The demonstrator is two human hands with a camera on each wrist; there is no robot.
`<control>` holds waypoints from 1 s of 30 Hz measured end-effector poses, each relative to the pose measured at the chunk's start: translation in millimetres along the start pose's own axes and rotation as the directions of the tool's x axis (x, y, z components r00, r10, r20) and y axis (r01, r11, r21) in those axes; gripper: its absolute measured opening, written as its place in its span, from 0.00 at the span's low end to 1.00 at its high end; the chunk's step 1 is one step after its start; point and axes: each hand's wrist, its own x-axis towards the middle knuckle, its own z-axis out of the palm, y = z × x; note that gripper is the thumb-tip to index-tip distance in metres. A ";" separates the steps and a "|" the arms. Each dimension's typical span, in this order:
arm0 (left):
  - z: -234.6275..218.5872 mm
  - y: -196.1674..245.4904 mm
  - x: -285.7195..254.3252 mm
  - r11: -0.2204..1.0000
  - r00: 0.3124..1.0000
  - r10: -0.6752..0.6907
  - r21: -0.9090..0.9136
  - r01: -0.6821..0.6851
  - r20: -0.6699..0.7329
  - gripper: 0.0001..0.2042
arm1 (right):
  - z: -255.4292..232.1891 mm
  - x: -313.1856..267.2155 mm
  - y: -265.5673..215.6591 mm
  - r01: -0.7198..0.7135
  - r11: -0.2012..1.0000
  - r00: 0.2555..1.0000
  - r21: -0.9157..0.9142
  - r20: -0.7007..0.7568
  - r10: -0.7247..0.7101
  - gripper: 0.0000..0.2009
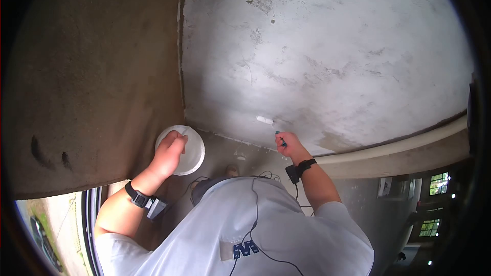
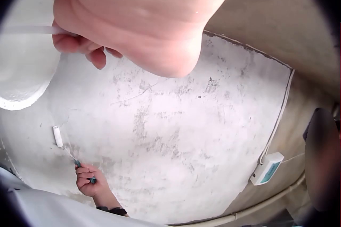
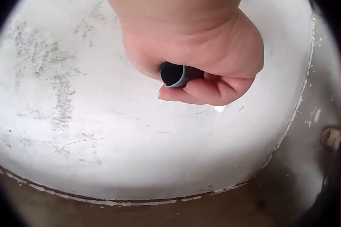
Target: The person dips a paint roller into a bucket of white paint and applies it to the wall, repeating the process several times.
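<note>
My right hand grips the dark green handle of a small paint roller. The roller's white sleeve lies against a patchy white-painted wall, low down near the floor. In the right wrist view the fingers wrap round the handle, whose round end faces the camera; the hand mostly hides the sleeve. My left hand holds a white bucket by its pale handle strip, close to the corner on the left. Only part of the bucket's inside shows, and it looks white.
A bare brown wall meets the painted one at a corner. A pale pipe runs along the right side. A white box with a teal panel hangs beside the painted wall. Cables loop near my feet on the grey floor.
</note>
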 end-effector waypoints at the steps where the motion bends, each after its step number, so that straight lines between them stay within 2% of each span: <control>1: 0.5 -1.0 -1.7 1.000 1.000 -0.006 -0.017 0.007 0.008 0.16 | 0.3 -15.5 8.2 0.002 1.000 1.000 0.004 -0.004 -0.002 0.08; 3: 0.5 -7.0 0.1 0.999 1.000 -0.021 -0.031 0.021 0.009 0.17 | 7.2 -45.1 15.2 0.145 0.989 0.989 0.021 -0.009 -0.145 0.06; 9: 1.9 -16.2 -0.7 0.994 0.997 -0.071 -0.075 0.073 0.028 0.18 | 26.4 -117.8 27.1 0.365 0.929 0.930 -0.066 -0.016 -0.367 0.05; 15: 4.7 -18.6 -1.8 0.996 0.997 -0.057 -0.061 0.059 0.044 0.18 | 49.4 -157.2 27.4 0.401 0.893 0.909 -0.206 -0.033 -0.416 0.06; 17: 5.2 -14.3 -2.4 0.997 0.997 -0.059 -0.045 0.061 0.044 0.18 | 54.0 -156.8 26.9 0.399 0.897 0.909 -0.192 -0.045 -0.415 0.05; 19: 4.8 -10.2 -5.4 0.995 0.998 0.022 0.097 -0.027 0.052 0.17 | 62.2 -152.9 23.5 0.390 0.904 0.913 -0.176 -0.050 -0.404 0.05; 27: 4.9 -2.9 -7.9 0.994 0.998 0.046 0.100 -0.049 0.034 0.18 | 81.5 -144.7 30.1 0.363 0.898 0.904 -0.248 -0.142 -0.404 0.05; 30: 4.4 -2.8 -7.4 0.993 0.998 0.062 0.101 -0.065 0.027 0.18 | 85.7 -146.2 31.1 0.372 0.885 0.898 -0.279 -0.133 -0.420 0.05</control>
